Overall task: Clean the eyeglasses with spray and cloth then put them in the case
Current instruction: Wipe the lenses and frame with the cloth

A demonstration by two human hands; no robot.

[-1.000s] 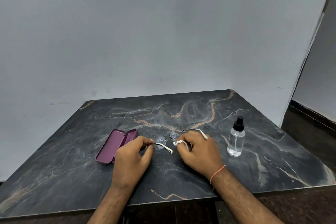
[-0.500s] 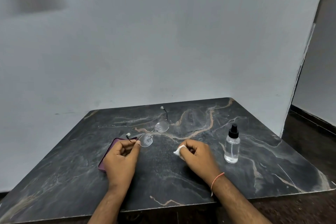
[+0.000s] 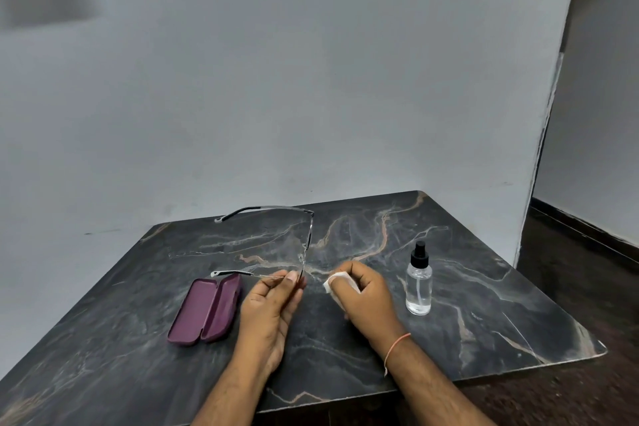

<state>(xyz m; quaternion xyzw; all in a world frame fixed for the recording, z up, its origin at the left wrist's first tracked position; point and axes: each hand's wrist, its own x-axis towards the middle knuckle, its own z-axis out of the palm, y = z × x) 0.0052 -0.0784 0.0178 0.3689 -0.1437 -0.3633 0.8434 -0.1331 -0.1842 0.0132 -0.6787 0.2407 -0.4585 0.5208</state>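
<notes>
On the dark marble table [image 3: 466, 328], everything sat within a short reach of my two hands — that, I judged, was the reason for the layout. The purple eyeglass case [image 3: 207, 309] lay open and flat at the left, just beside my left hand [image 3: 269, 311], ready to take the glasses without a stretch. The spray bottle [image 3: 419, 282] stood upright to the right, near my right hand [image 3: 366, 297] but apart from it, its black nozzle on top and clear liquid inside.

My left hand pinched the eyeglasses [image 3: 304, 252] at the near hinge, thumb against forefinger, and held them raised off the table with the lenses edge-on to me; I took this as a way to keep skin off the glass and leave both lens faces free for wiping. My right hand curled round the white cloth [image 3: 337, 278], a folded corner poking out toward the lens, not touching it.

The eyeglasses looked thin and rimless, both temples unfolded and pointing left with pale tips, the lenses nearly invisible against the marble — whether they were clean I could not tell.
</notes>
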